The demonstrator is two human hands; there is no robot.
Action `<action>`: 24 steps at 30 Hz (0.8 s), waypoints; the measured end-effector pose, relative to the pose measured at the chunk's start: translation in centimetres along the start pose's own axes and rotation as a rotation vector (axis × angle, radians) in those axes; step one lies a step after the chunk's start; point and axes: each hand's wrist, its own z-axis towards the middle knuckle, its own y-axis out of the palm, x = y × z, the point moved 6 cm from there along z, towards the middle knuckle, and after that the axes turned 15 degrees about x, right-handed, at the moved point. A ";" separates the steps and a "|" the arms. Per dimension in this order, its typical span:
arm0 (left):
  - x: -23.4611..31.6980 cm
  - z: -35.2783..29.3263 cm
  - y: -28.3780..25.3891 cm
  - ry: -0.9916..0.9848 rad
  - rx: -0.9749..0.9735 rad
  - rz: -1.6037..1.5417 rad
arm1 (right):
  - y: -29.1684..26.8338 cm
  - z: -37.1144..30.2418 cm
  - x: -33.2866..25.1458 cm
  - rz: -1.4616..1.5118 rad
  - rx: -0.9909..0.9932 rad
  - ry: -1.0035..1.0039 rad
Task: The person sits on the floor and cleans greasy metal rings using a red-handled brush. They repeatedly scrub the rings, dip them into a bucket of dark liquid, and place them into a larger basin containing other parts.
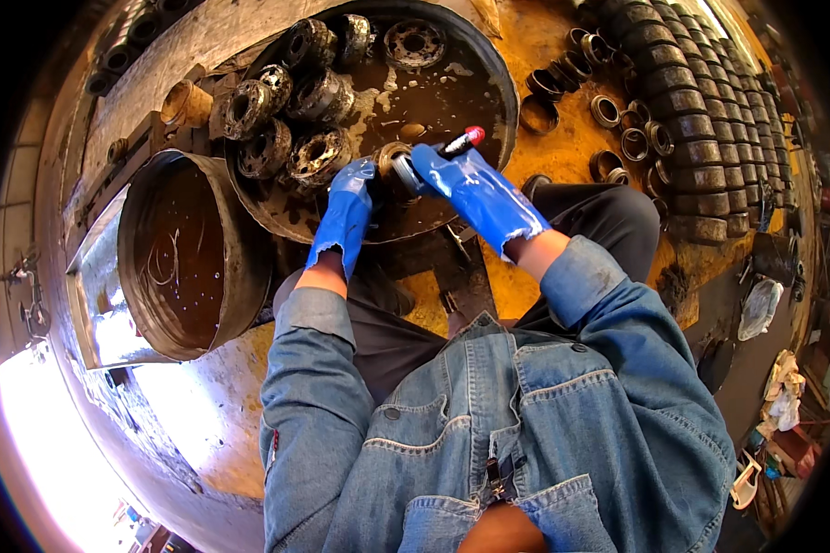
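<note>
Both my hands wear blue rubber gloves over the near edge of a wide round tub of murky brown liquid. Between them is a short, dirty cylindrical metal part with a shiny silver rim. My left hand is closed at its left side. My right hand is closed beside the silver rim, and a dark tool with a red end sticks out of its grip. The tool's working end is hidden. Several greasy, wheel-like metal parts are piled in the tub's left side; another lies at the far edge.
Left of the tub, a large open drum holds brown liquid. A rusty can stands behind it. Loose metal rings lie on the yellowish floor at right, before stacked rows of dark cylindrical parts. Rags and scrap lie far right.
</note>
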 end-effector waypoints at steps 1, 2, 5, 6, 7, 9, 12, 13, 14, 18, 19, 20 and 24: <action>0.2 0.1 0.7 0.088 -0.055 0.066 | 0.1 -0.1 1.2 -0.021 0.023 -0.015; 1.7 0.9 -1.1 0.213 -0.077 0.128 | 1.3 0.1 1.0 -0.032 0.034 -0.065; 0.3 0.4 1.0 0.282 -0.099 0.320 | 2.4 2.7 5.4 -0.207 0.115 -0.096; 1.4 0.7 -0.3 0.436 -0.110 0.439 | 4.0 4.1 4.6 -0.311 0.090 -0.180; 2.3 1.2 -1.6 0.463 -0.079 0.468 | 4.5 5.1 4.1 -0.337 0.084 -0.248; 1.4 1.0 -0.5 0.340 -0.027 0.417 | 4.0 6.2 4.1 -0.432 0.098 -0.342; 0.2 -1.3 2.9 0.409 -0.063 0.745 | 1.2 4.4 4.7 -0.161 0.020 -0.156; 0.5 -2.1 3.7 0.520 -0.096 0.948 | 0.4 3.7 4.5 -0.021 -0.053 -0.062; 1.9 -1.3 1.5 0.565 -0.098 0.885 | 1.5 3.0 2.5 -0.026 -0.105 -0.066; 3.6 -3.9 1.0 0.921 -0.142 1.033 | 3.1 3.8 3.5 -0.251 -0.108 -0.177; 3.5 -6.6 3.7 1.066 -0.164 1.162 | 2.4 4.6 5.5 -0.334 -0.074 -0.190; 4.0 -7.2 3.2 0.876 -0.148 0.970 | 2.9 5.2 5.8 -0.397 -0.065 -0.239; 3.3 -5.8 2.4 0.130 -0.074 0.247 | 5.4 7.1 3.1 -0.783 -0.111 -0.939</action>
